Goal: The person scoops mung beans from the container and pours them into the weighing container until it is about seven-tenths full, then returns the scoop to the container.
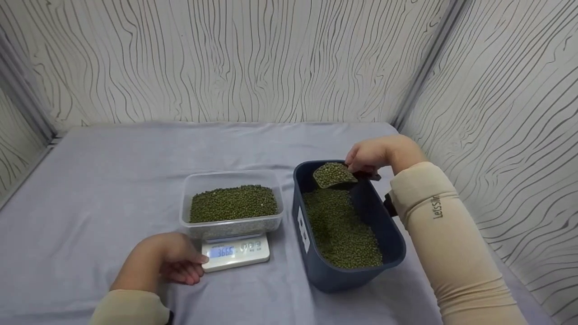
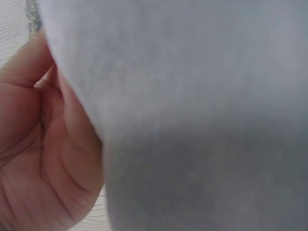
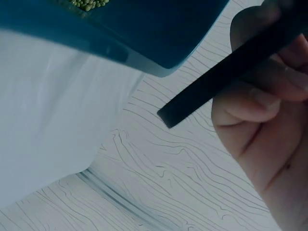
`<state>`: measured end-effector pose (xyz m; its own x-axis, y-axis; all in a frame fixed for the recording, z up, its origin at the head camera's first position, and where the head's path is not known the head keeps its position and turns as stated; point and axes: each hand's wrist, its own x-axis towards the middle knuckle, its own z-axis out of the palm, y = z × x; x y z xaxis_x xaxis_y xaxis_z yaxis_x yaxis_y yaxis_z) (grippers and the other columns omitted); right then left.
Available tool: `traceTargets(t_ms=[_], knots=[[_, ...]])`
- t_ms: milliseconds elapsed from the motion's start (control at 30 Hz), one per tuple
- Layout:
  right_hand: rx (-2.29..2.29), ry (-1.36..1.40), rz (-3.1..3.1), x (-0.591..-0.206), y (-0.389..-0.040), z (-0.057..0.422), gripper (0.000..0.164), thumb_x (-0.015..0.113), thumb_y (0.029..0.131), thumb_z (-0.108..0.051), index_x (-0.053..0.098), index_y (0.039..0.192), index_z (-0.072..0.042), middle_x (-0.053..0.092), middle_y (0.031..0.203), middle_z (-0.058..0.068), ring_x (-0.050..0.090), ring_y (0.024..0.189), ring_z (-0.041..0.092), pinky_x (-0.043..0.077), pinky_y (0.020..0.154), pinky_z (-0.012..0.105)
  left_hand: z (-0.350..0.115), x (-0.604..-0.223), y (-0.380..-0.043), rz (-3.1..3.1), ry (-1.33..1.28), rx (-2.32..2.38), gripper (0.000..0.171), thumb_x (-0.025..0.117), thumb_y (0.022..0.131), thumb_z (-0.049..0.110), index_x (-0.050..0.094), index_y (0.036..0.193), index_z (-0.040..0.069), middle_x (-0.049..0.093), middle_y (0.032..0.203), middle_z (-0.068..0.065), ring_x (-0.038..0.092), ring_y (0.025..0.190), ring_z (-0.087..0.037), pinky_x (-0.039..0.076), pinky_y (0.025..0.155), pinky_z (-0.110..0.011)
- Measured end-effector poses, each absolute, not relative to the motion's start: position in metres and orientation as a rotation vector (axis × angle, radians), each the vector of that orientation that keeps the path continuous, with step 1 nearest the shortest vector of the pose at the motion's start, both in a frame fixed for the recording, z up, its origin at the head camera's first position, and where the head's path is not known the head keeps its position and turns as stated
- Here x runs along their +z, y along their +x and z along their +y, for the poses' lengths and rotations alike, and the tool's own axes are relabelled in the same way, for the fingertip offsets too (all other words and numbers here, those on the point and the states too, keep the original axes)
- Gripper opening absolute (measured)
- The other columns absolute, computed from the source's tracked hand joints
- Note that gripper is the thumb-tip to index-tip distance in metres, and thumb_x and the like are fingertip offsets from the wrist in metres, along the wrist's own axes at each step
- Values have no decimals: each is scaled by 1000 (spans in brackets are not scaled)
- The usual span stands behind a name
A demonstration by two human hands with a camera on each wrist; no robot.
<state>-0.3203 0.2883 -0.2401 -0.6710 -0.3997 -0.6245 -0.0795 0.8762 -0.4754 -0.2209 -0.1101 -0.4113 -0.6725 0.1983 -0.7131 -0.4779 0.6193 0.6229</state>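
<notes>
My right hand [image 1: 368, 155] grips the dark handle [image 3: 231, 72] of a scoop heaped with green mung beans [image 1: 334, 174]. The scoop is over the far end of a deep blue bin [image 1: 393, 259], above the mung beans [image 1: 347, 234] inside it. To the left, a clear plastic container [image 1: 232, 227] holding a mound of mung beans [image 1: 235, 203] sits on a white digital scale [image 1: 237, 259]. The lit display [image 1: 222, 252] seems to read 3666; any decimal point is unclear. My left hand [image 1: 178, 257] touches the scale's left edge with the thumb, its fingers relaxed beside it.
A pale grey-blue cloth [image 1: 113, 180] covers the table. Wood-grain patterned panels [image 1: 216, 58] stand at the back and sides. The blue bin stands close to the container's right side, with a white label [image 1: 302, 229] on its left wall.
</notes>
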Motion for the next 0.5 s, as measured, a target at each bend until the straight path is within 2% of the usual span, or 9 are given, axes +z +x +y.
traceTargets(t_ms=[267,500], knots=[[-619,-164,2275,-240,-320,291,31,40,93,-6,37,62,-13,33,53,-2,33,48,11,37,51,24,-110,-413,-221,2046,-211,1088,26,62,86,22,68,78,-2,67,68,-8,62,55,-11,54,57,-23],[-682,-126,2254,-244,-320,295,28,37,90,-4,38,63,-12,34,54,-3,35,48,10,38,50,22,-111,-415,-222,2052,-178,1084,27,62,86,23,68,78,-2,66,67,-7,61,54,-10,53,56,-22]])
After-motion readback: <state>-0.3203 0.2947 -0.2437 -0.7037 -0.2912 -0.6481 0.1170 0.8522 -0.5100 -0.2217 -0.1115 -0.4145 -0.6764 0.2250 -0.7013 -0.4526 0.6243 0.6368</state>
